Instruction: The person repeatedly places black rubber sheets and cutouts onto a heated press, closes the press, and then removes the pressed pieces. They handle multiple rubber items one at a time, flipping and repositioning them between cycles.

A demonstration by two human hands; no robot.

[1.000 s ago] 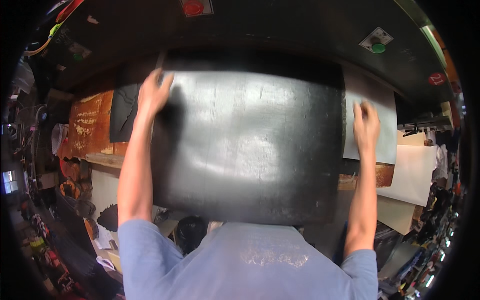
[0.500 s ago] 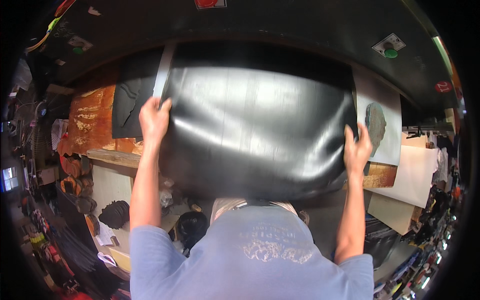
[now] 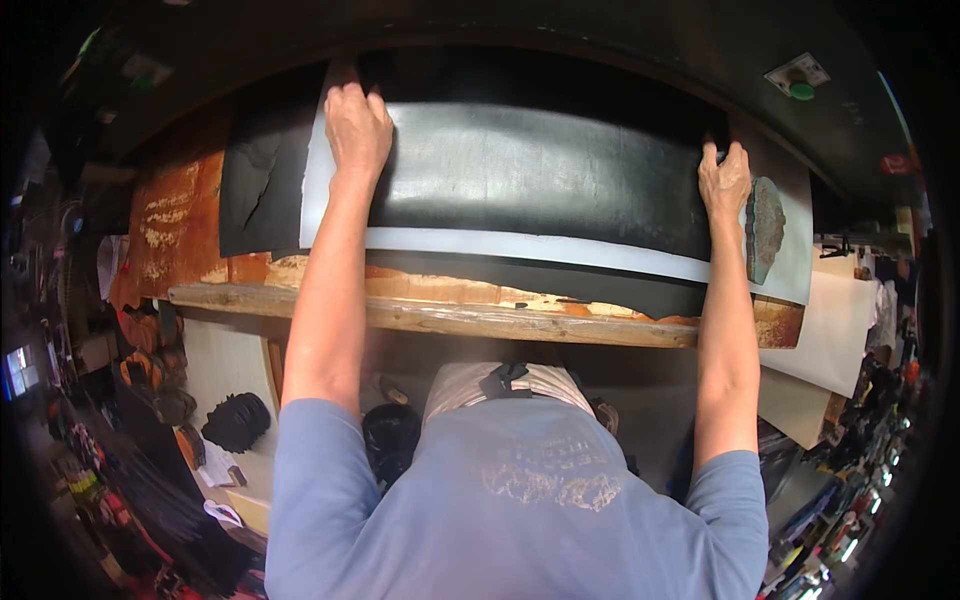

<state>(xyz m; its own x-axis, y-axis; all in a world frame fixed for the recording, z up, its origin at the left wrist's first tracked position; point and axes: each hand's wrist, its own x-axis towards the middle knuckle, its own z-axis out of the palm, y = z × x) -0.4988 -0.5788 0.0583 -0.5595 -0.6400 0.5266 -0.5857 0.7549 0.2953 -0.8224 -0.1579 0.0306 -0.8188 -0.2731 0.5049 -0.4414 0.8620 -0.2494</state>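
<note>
A glossy black sheet (image 3: 540, 170) of flexible material lies almost flat over a white sheet (image 3: 520, 244), whose front strip and left side show. At its left edge, toward the far end, my left hand (image 3: 358, 130) has its fingers curled on the black sheet. My right hand (image 3: 724, 182) pinches the right edge between thumb and fingers. Close to that hand sits a flat piece with a grey-brown surface and greenish rim (image 3: 766, 230). The black sheet's far part lies in shadow beneath the dark machine.
A dark machine body (image 3: 480, 25) with a green button (image 3: 801, 91) spans the far side. Along the near side runs a worn wooden board edge (image 3: 430, 316). Another dark sheet (image 3: 262, 190) lies at left, pale boards (image 3: 815, 330) at right. Clutter fills both sides.
Both hands have moved away from my body, carrying the black sheet farther in. Its sagging near part has flattened, uncovering the white sheet's front strip and the wooden edge.
</note>
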